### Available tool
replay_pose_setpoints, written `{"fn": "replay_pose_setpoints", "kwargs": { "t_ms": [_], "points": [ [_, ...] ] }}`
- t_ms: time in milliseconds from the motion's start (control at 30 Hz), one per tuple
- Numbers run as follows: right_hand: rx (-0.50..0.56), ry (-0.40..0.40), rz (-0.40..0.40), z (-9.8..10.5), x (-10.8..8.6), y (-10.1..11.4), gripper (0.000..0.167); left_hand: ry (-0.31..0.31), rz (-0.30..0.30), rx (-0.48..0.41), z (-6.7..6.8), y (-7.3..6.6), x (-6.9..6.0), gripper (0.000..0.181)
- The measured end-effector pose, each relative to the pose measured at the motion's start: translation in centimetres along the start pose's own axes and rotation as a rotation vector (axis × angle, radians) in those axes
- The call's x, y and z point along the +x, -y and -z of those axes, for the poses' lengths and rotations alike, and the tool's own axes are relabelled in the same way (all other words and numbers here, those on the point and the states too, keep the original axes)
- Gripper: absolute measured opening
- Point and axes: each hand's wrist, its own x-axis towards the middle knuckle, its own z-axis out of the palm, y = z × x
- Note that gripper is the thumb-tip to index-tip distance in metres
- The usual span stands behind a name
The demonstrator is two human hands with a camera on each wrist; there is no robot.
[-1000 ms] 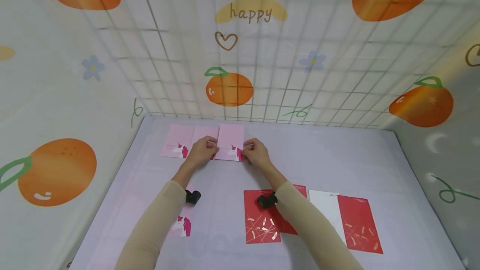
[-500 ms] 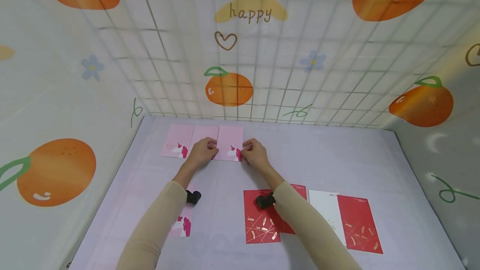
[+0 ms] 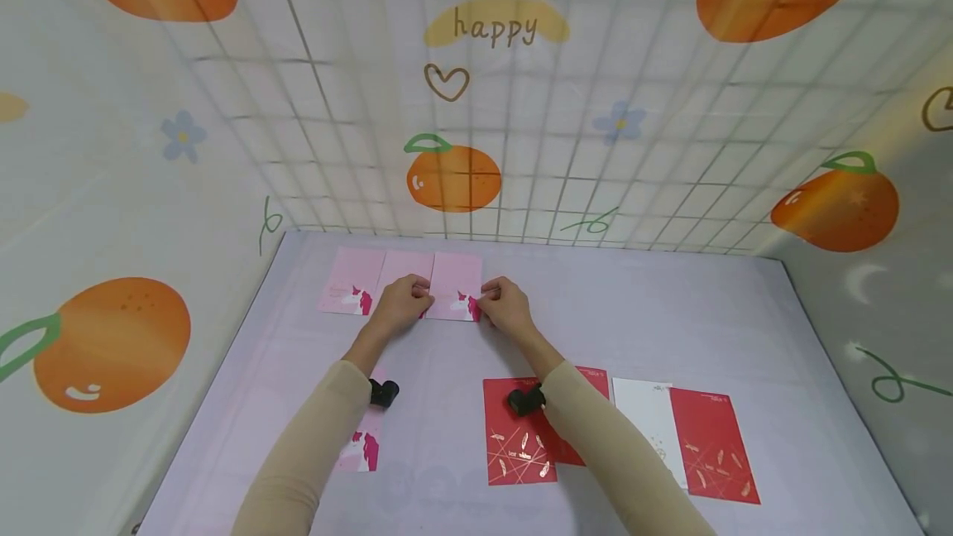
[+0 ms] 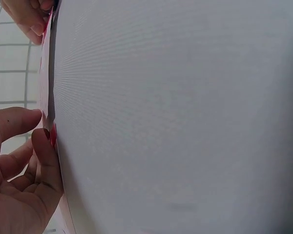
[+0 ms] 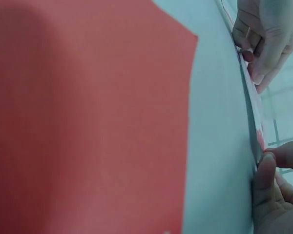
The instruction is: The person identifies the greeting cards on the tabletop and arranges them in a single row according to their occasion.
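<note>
A pink card [image 3: 456,275] with a white and magenta unicorn lies near the table's back edge, at the right end of a row of three. My left hand [image 3: 402,303] holds its left edge, its fingers over part of the middle pink card [image 3: 408,263]. On the opposite edge, my right hand [image 3: 508,306] pinches the card near its lower right corner. The left wrist view shows the card [image 4: 45,83] edge-on beside my left thumb and finger. In the right wrist view my right hand [image 5: 281,190] grips the card's corner between thumb and finger.
Leftmost in the row is another pink card [image 3: 356,271]. One more pink card [image 3: 365,449] lies partly under my left forearm. Red cards [image 3: 519,428], a white card [image 3: 649,412] and a red card [image 3: 715,445] lie nearer, some partly under my right forearm. A patterned curtain stands behind the table.
The held pink card has moved slightly toward me and left, its top edge now about level with the middle card's. Both hands stay at its sides.
</note>
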Motion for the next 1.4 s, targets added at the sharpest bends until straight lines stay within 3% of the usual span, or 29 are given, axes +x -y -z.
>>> {"fn": "replay_pose_setpoints", "kwargs": {
  "t_ms": [900,1400],
  "points": [
    [0.031,0.011,-0.013,0.0,-0.3,0.4,0.023,-0.01,-0.007,-0.014,0.4,-0.5,-0.6,0.032],
    [0.038,0.041,0.106,1.6,-2.7,2.3,0.029,-0.053,-0.078,-0.064,1.5,-2.3,-2.6,0.032]
  ]
}}
